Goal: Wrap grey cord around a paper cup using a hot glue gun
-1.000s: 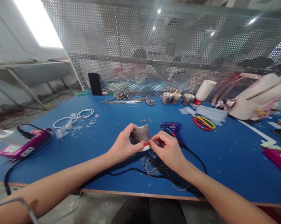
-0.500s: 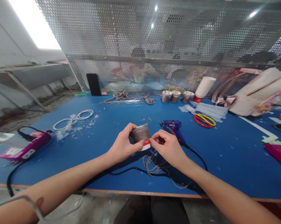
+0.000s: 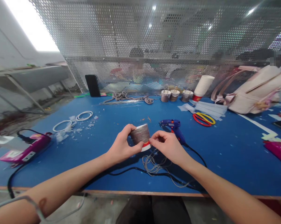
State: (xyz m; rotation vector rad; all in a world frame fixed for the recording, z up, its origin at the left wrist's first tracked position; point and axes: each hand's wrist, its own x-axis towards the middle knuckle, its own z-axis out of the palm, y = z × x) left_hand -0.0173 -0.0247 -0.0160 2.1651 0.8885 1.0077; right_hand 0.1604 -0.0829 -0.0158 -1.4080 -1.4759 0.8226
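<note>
"What is the largest thing there?"
"The blue table (image 3: 224,168), then the pale pink backpack (image 3: 254,93) at its far right."
"Next?"
"The blue glue gun (image 3: 174,125), lying beyond the right hand (image 3: 169,147). That hand's fingertips are pinched closed at the cup's red-and-white end; what is between them, nobody can tell. The left hand (image 3: 123,144) grasps the tilted, cord-wrapped cup (image 3: 140,134)."
"Smallest?"
"The loose grey cord (image 3: 152,165) below."
</note>
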